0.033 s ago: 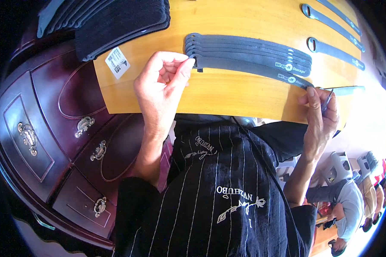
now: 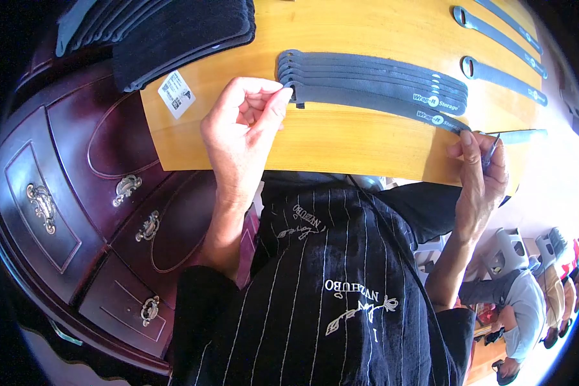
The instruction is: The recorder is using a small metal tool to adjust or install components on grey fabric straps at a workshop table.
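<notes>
A grey hook-and-loop strap [image 2: 367, 104] with white print stretches between my two hands, just in front of a row of overlapping straps [image 2: 367, 66] of the same kind. Its slotted end is pinched between the thumb and fingers of my left hand [image 2: 238, 125]. My right hand [image 2: 481, 164] pinches the other end between thumb and finger. A thin, dark pointed tool [image 2: 491, 153] is also tucked in the right hand's fingers; its exact kind is unclear. The strap's near edge lies close to the row, partly covering it or touching it; I cannot tell which.
The yellow wooden table [image 2: 341, 145] ends just before my body. Black fabric pieces [image 2: 186, 38] are piled at the back left, beside a white label [image 2: 176, 94]. Single straps [image 2: 502, 78] lie at the right. A dark red drawer cabinet [image 2: 29, 154] stands left; another person [image 2: 526, 302] is at the lower right.
</notes>
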The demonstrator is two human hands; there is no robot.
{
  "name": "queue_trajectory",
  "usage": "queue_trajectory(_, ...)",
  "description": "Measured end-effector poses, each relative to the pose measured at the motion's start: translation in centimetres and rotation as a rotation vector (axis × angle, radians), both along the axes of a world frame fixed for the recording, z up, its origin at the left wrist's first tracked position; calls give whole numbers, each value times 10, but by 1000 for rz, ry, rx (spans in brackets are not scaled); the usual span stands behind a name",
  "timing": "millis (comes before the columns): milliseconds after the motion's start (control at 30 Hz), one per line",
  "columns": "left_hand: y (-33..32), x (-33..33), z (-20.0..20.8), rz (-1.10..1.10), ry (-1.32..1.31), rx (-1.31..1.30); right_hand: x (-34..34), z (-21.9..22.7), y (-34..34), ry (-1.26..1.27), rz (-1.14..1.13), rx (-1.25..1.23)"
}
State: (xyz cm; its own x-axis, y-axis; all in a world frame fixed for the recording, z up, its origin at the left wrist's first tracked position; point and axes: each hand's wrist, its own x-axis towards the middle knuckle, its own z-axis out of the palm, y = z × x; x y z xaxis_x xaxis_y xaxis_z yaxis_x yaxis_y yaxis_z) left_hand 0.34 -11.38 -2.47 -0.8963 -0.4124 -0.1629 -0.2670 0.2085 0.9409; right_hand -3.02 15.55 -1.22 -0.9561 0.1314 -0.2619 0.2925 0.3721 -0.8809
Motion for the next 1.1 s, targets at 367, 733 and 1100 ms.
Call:
queue_trajectory(367,1,-2,1,11,-13,-13,-2,-3,1,21,9,-45)
queue_trajectory(733,6,-5,2,15,-94,-70,-4,2,0,-57,-42,-58)
queue_trajectory(1100,3,-4,1,-20,-71,-122,-8,-3,-8,-33,-25,56)
